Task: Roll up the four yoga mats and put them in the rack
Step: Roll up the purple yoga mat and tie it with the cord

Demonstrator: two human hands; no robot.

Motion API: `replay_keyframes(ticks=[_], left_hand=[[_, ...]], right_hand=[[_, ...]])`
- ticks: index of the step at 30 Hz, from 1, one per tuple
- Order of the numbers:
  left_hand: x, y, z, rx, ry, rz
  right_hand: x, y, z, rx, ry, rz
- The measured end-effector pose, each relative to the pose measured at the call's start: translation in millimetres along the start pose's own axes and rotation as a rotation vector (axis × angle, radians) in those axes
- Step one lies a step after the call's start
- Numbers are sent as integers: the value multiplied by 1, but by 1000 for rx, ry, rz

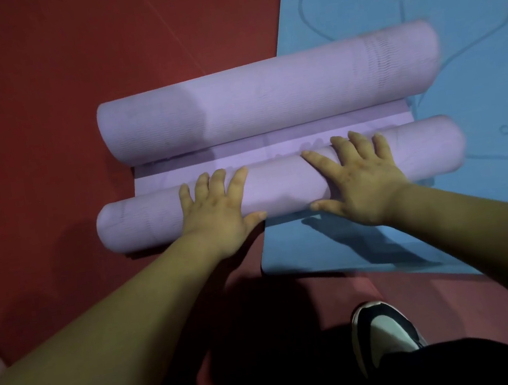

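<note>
Because rolling needs even pressure, left hand (pixel 216 211) and right hand (pixel 362 178) press flat, fingers straight, gripping nothing, on the purple mat (pixel 284 188).

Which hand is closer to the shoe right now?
Right. The right hand presses the near purple mat roll directly beyond the shoe; the left hand presses the same roll farther to the left.
</note>
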State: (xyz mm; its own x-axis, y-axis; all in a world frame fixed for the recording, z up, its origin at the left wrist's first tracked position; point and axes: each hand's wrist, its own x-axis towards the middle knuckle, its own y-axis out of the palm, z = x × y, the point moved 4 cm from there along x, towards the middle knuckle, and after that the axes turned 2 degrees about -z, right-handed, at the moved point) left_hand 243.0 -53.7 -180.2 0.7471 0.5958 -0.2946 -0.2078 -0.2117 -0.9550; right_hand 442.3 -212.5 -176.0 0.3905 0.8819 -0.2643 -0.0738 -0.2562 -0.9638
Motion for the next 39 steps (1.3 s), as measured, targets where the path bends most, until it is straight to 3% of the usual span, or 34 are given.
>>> replay_keyframes(ticks=[6, 12, 17, 29, 39], left_hand=[[8, -7, 2, -27, -8, 39], [-8, 8, -3, -18, 5, -102], [5, 5, 2, 0, 13, -89], [34, -8, 9, 79, 40, -42], [9, -16, 14, 102, 226, -33]], right_hand=[[9, -5, -3, -11, -17, 4], [16, -10, -6, -23, -19, 49], [9, 5, -6, -41, -47, -90], [36, -15, -13, -63, -78, -23], [4, -19, -9, 24, -115, 30]])
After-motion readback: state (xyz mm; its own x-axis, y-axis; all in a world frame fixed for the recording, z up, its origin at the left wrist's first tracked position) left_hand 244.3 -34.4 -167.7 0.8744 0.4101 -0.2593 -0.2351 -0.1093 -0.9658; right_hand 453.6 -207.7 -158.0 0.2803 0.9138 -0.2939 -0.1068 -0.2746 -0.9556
